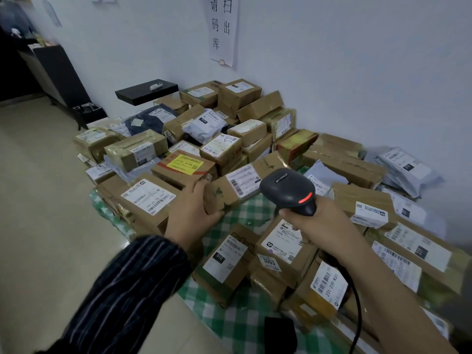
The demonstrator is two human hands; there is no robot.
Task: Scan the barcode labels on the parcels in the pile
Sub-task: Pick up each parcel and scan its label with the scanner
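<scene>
A pile of brown cardboard parcels and grey mail bags with white barcode labels covers a green checked cloth (245, 213) by the wall. My left hand (191, 213) grips the near end of a long cardboard parcel (224, 190), tilted up, with its white barcode label (244, 180) facing me. My right hand (314, 223) grips the handle of a black barcode scanner (287, 189). The scanner's head sits just right of that label, and a red light glows on its back. A black cable (356, 302) runs from the scanner down along my right forearm.
More labelled boxes lie near my arms, among them one marked 010 (224, 261) and one marked 3003 (283, 249). A parcel with a yellow label (185, 163) sits behind my left hand. A black shelf (146, 91) juts from the wall. Beige floor (38, 200) lies to the left.
</scene>
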